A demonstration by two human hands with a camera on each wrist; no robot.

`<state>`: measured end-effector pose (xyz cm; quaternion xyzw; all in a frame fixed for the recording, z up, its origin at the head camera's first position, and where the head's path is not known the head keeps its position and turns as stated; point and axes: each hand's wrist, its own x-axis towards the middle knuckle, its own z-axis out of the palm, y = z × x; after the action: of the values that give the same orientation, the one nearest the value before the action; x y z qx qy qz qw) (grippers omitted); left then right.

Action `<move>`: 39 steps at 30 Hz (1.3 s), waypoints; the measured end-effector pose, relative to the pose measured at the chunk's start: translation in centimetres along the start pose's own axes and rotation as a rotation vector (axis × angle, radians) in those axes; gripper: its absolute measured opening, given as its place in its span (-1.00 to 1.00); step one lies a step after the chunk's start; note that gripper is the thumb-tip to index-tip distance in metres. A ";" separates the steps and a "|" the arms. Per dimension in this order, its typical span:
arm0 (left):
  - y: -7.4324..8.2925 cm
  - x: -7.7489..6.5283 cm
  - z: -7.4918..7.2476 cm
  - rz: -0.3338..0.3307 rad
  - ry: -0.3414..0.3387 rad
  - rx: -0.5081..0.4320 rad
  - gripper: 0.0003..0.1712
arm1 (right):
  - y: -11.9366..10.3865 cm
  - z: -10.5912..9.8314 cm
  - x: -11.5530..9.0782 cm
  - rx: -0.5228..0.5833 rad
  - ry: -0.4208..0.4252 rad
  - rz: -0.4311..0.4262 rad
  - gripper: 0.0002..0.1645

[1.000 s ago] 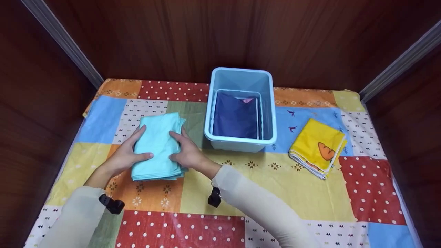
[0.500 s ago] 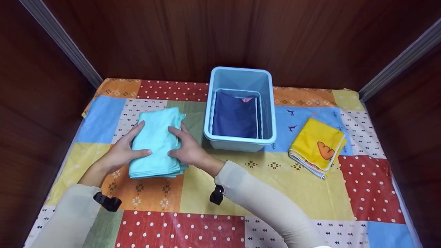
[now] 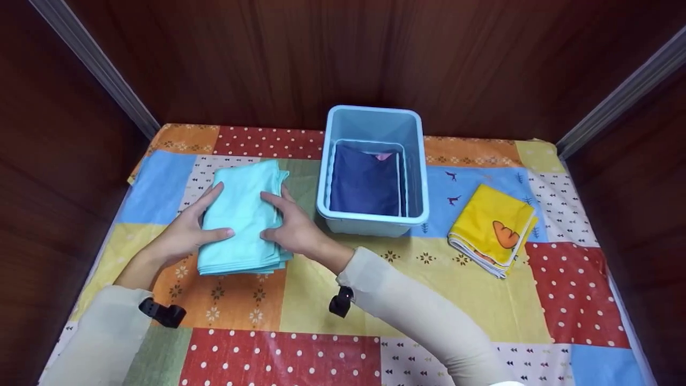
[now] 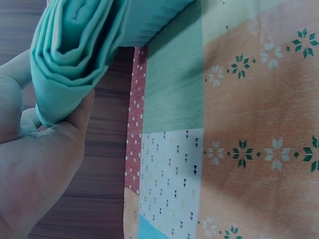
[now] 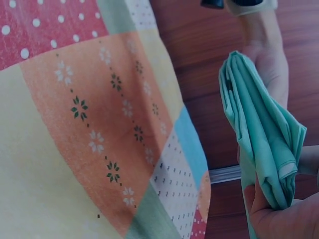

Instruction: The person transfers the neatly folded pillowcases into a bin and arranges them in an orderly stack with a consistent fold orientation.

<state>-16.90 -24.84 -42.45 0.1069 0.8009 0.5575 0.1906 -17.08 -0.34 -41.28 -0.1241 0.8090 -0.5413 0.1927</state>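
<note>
A folded turquoise cloth (image 3: 244,214), several layers thick, is held between both hands, raised above the tablecloth. My left hand (image 3: 185,233) grips its left edge, thumb on top and fingers underneath. On the opposite edge, my right hand (image 3: 295,228) pinches the layers the same way. From the left wrist, the cloth (image 4: 75,59) shows its rolled folds in end view, with the left hand (image 4: 45,154) around the edge. In the right wrist view the right hand (image 5: 289,219) holds the lower end of the bundle (image 5: 261,124), whose loose layers fan out.
A light blue plastic bin (image 3: 373,219) stands right of the hands, with a folded navy cloth (image 3: 364,182) at its bottom. Farther right lies a folded yellow cloth (image 3: 493,225) with a carrot-like print. A patchwork tablecloth (image 3: 418,289) covers the table; brown panels (image 3: 364,53) enclose the back and sides.
Both hands have lifted the turquoise cloth slightly and shifted it a little away from the body and to the left. The bin and the yellow cloth stay put.
</note>
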 end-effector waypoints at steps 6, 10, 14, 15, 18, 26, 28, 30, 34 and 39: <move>0.8 0.0 -0.2 0.001 -0.007 -0.002 0.14 | -0.6 -0.5 -0.4 0.023 -0.006 -0.005 -0.11; 1.4 0.0 -0.2 0.001 -0.014 -0.007 0.14 | -1.0 -0.8 -0.6 0.046 0.002 0.001 -0.12; 2.0 0.0 -0.4 0.000 -0.026 0.015 0.14 | -1.4 -1.0 -0.6 0.056 0.010 0.012 -0.11; 2.2 0.0 -0.5 0.000 -0.027 0.017 0.14 | -1.5 -1.1 -0.6 0.058 0.009 0.013 -0.11; 2.6 0.0 -0.5 0.004 -0.027 0.013 0.13 | -1.7 -1.3 -0.7 0.060 0.008 0.009 -0.10; 3.3 0.1 -0.1 0.007 -0.022 -0.005 0.13 | -1.7 -1.8 -0.8 0.073 0.027 0.005 -0.11; 3.5 0.3 0.1 0.008 -0.017 0.004 0.13 | -1.7 -2.0 -0.9 0.076 0.032 0.010 -0.11; 3.5 0.4 0.2 0.012 -0.016 0.003 0.14 | -1.6 -2.2 -1.1 0.080 0.035 0.009 -0.11; 3.8 0.7 0.5 0.018 -0.018 -0.001 0.14 | -1.7 -2.8 -1.3 0.062 0.039 0.004 -0.10; 4.3 0.9 0.9 0.023 -0.022 0.004 0.13 | -1.5 -3.4 -1.5 0.066 0.044 0.001 -0.10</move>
<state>-17.50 -22.15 -38.87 0.1224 0.7987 0.5567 0.1927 -17.24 2.52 -38.47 -0.1053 0.7947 -0.5703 0.1793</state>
